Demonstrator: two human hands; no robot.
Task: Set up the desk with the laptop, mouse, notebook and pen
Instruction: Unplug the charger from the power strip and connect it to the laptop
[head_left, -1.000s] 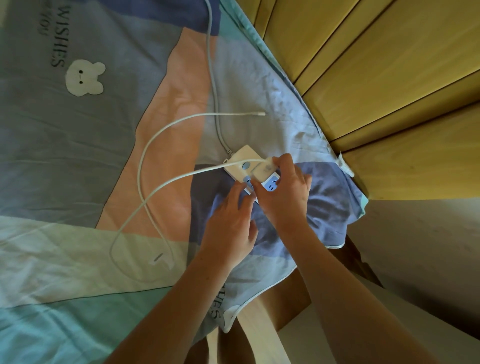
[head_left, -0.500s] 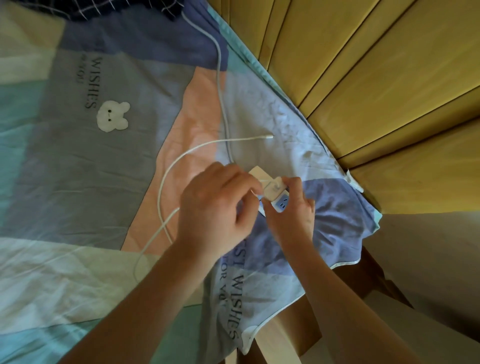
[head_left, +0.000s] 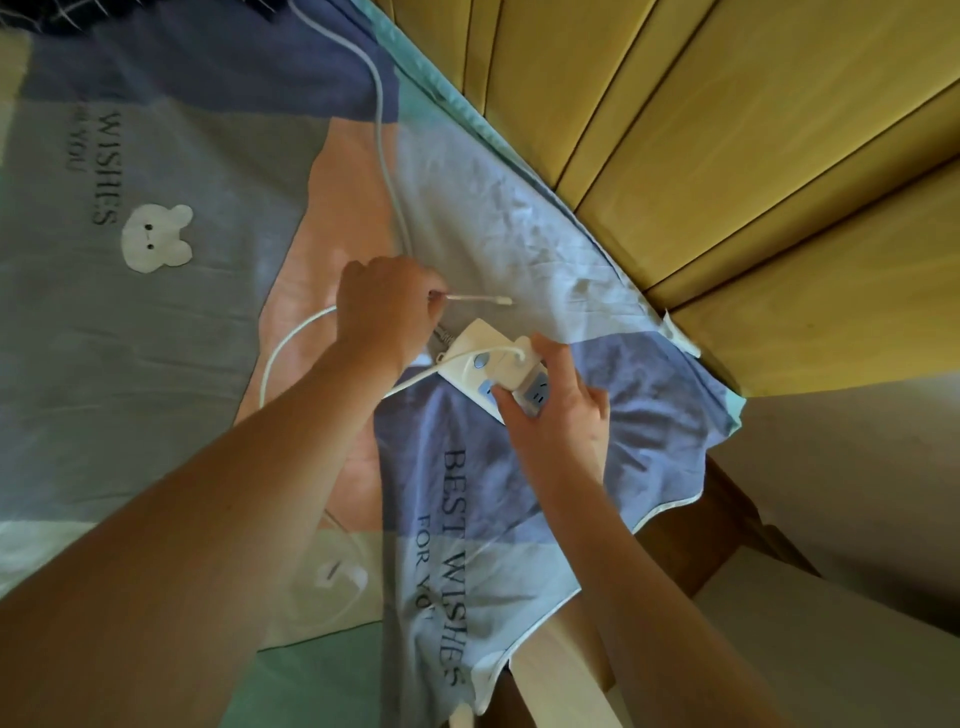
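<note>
A white charger block (head_left: 522, 371) sits plugged into a white power strip (head_left: 475, 356), which lies on a patchwork bed sheet (head_left: 208, 291). None of the laptop, mouse, notebook or pen is in view. The right hand (head_left: 558, 410) grips the charger block, thumb on its near side and fingers curled over its far edge, with the strip directly beneath it. A thin white charging cable (head_left: 291, 345) leaves the top of the block, passes under the left forearm and loops round to the left hand (head_left: 387, 312). That hand, just beyond and to the left of the right hand, is closed on the cable near its free end; the plug tip (head_left: 501, 300) projects to the right of its fingertips. The strip's own thicker grey cord (head_left: 382, 135) runs away past the left hand toward the top of the view. To the right of both hands, the sheet's edge meets a yellow wooden panel wall (head_left: 727, 156).
</note>
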